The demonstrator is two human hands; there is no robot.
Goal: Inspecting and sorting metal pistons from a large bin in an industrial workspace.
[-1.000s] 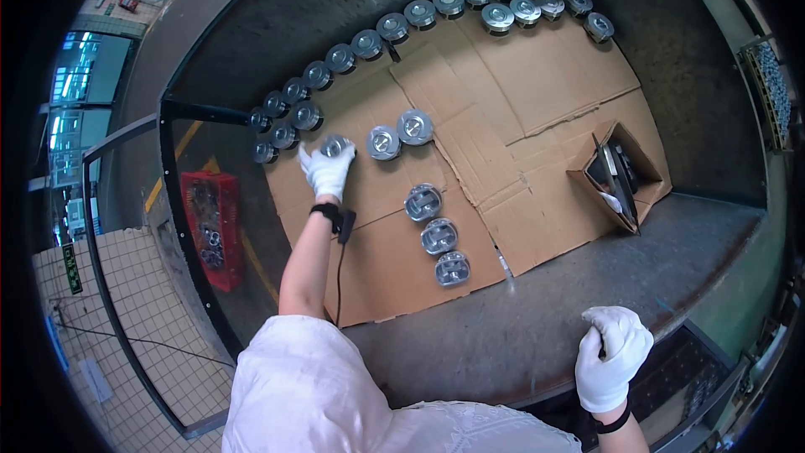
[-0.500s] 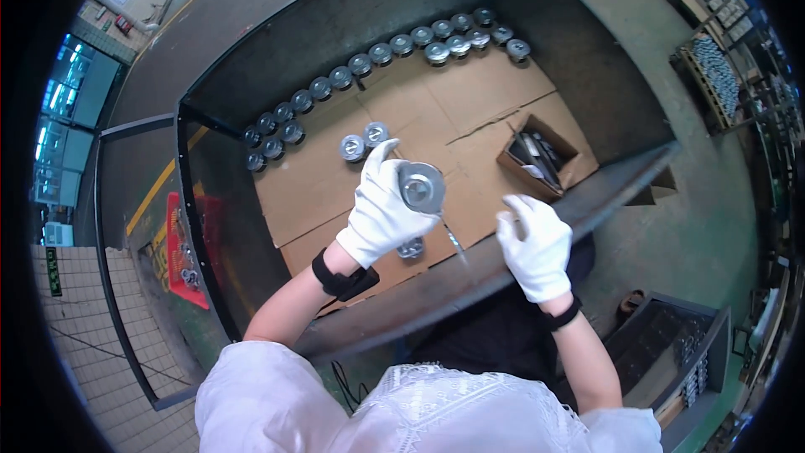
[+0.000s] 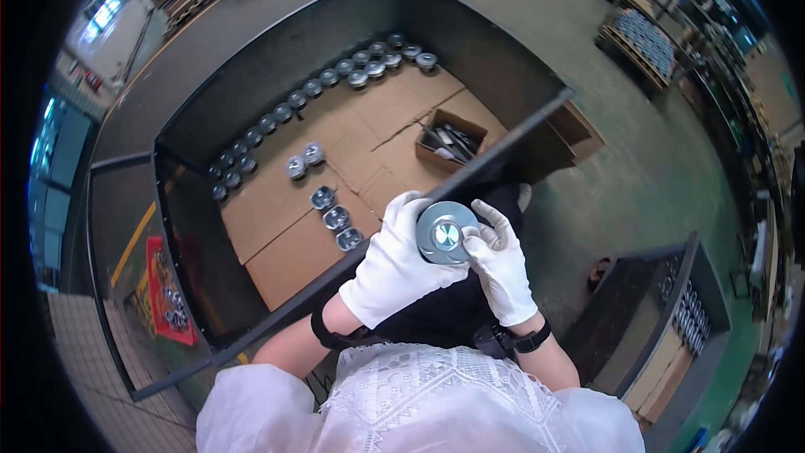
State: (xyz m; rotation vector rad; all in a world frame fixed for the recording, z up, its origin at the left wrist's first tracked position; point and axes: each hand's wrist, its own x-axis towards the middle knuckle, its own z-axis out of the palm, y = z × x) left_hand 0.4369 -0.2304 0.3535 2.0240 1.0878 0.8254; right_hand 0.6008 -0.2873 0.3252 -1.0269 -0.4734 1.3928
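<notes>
My left hand (image 3: 398,264), in a white glove, grips a round metal piston (image 3: 438,245) by its side, with the flat shiny crown facing up. The gloved right hand (image 3: 500,264) meets the piston's right edge with bent fingers and thumb. Both hands are close to my body, just outside the near wall of a dark metal bin (image 3: 335,273). Inside that bin, on a cardboard sheet (image 3: 281,264), stand more pistons: a long row (image 3: 283,112) by the far wall, a pair (image 3: 304,161) in the middle and a short line of three (image 3: 336,218) nearer me.
An open cardboard box (image 3: 451,141) with dark flat pieces stands in the bin's right corner. Another carton (image 3: 579,138) is outside the right wall. A second metal bin (image 3: 708,319) holding parts is at lower right. On the left floor lies a red basket (image 3: 159,289).
The piston has come from over the bin back toward my body, in the left hand. My right hand has closed in on its edge. The view has turned, shifting the bin leftward.
</notes>
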